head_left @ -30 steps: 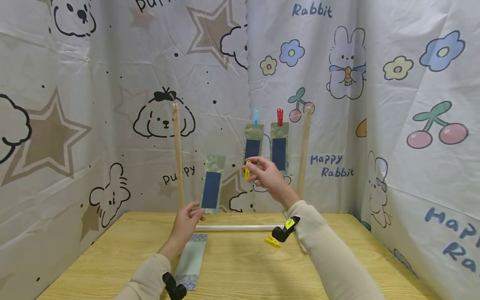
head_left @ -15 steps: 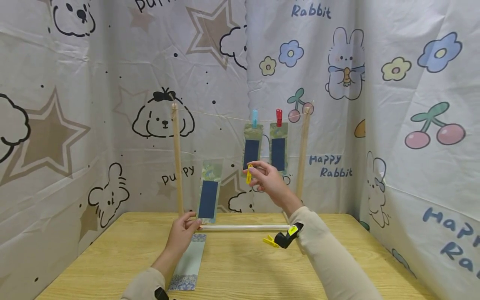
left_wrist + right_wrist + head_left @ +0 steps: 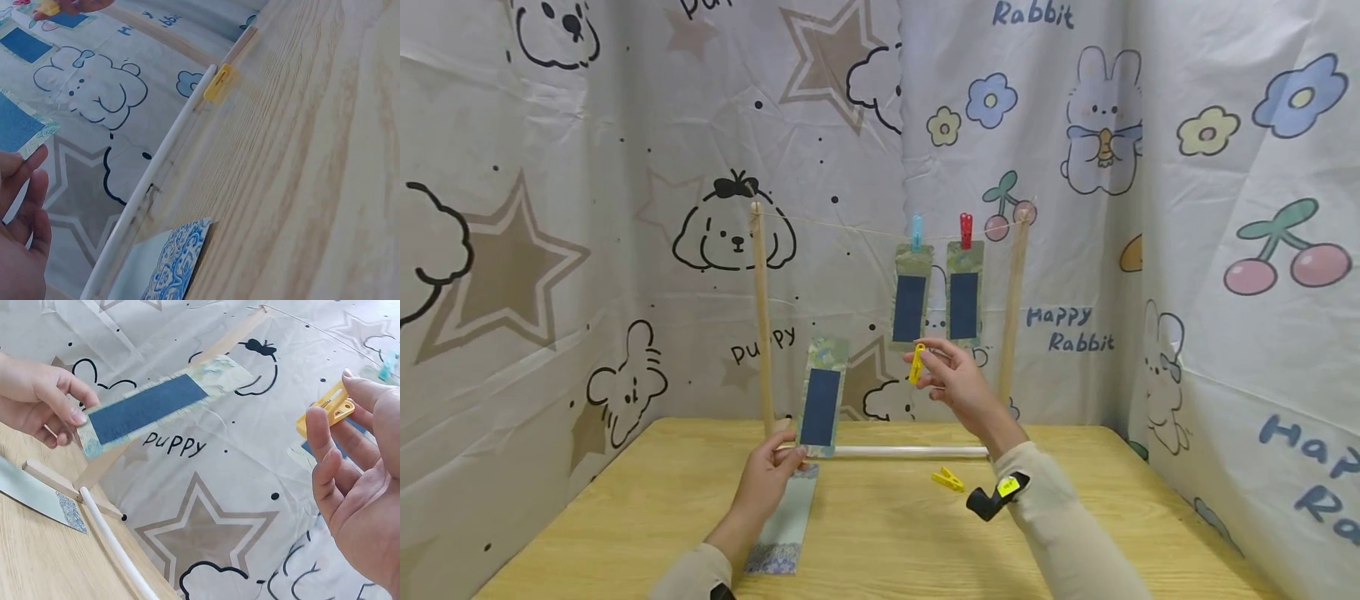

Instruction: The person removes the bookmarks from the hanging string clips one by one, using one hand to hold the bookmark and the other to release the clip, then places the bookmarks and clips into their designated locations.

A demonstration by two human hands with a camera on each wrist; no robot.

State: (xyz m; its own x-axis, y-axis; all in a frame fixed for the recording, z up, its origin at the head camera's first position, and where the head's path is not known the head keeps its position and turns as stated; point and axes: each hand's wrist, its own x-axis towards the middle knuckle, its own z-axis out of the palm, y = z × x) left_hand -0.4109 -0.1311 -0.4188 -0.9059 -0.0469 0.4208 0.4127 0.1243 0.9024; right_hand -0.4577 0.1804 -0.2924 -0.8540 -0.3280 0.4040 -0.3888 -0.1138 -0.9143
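Note:
My left hand [image 3: 765, 477] pinches the lower left corner of a green patterned card [image 3: 823, 354] with a dark blue panel, held upright in front of the left wooden post. In my right hand [image 3: 961, 385] a yellow clothespin [image 3: 917, 364] is pinched between thumb and fingers, below the hanging cards. Two similar cards hang from a string [image 3: 835, 225]: the left card [image 3: 911, 304] by a light blue clothespin [image 3: 917, 232], the right card [image 3: 964, 292] by a red clothespin [image 3: 966, 230]. The right wrist view shows the held card [image 3: 150, 412] tilted and the yellow clothespin [image 3: 328, 411] close up.
The string runs between a left wooden post [image 3: 762, 317] and a right wooden post [image 3: 1015, 308], joined low down by a white rod [image 3: 910, 452]. Another yellow clothespin [image 3: 948, 479] lies on the table [image 3: 880, 533]. A pale card [image 3: 782, 525] with blue patterned ends lies under my left forearm.
My left hand has lowered with the green card, which moved down from its earlier height. My right hand has shifted slightly right and down, still pinching the yellow clothespin.

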